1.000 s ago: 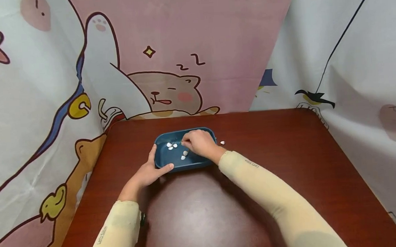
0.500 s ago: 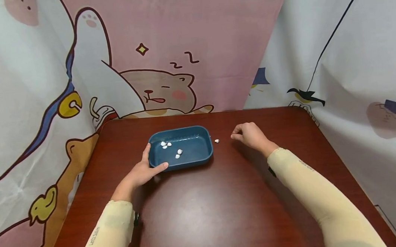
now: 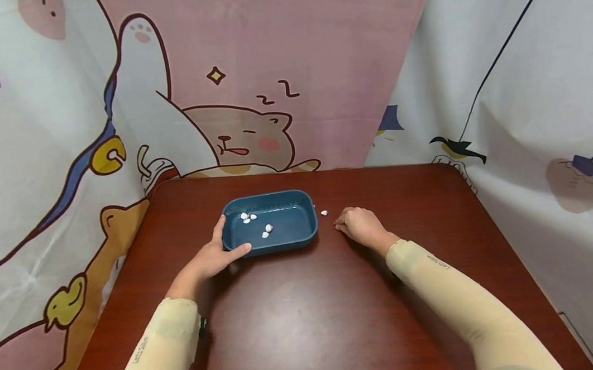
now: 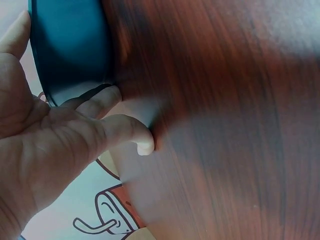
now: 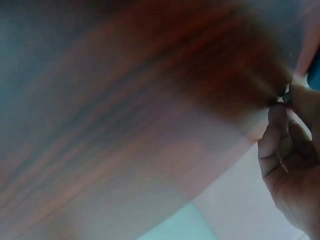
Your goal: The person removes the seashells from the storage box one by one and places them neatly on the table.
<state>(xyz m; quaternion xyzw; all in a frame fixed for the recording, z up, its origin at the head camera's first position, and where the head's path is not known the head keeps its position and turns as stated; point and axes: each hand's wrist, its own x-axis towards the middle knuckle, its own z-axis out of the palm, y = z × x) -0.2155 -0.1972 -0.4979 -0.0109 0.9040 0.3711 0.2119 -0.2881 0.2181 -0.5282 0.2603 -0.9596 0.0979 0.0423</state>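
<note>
A dark blue rectangular tray (image 3: 291,230) lies on the table with several small white pebbles (image 3: 245,216) inside. At its left end my left hand (image 3: 211,259) grips the corner, thumb over the near rim and a finger along the left side. The left wrist view shows the same hand (image 4: 55,135) against the tray wall (image 4: 70,45). To the right of the tray, my right hand (image 3: 363,226) is low at the tabletop, thumb and fingertips together. In the right wrist view that hand (image 5: 295,155) pinches a small greyish pebble (image 5: 286,96), mostly hidden by the fingertips.
One white pebble (image 3: 325,212) lies on the reddish-brown wooden table (image 3: 303,307) between the tray and my right hand. A speck of white shows at the tray's right rim. Cartoon-printed cloth (image 3: 321,83) hangs behind the table and at both sides.
My right hand has left the tray, swung out to the right, then come down and slightly left to the tabletop. My left hand stays at the tray's corner.
</note>
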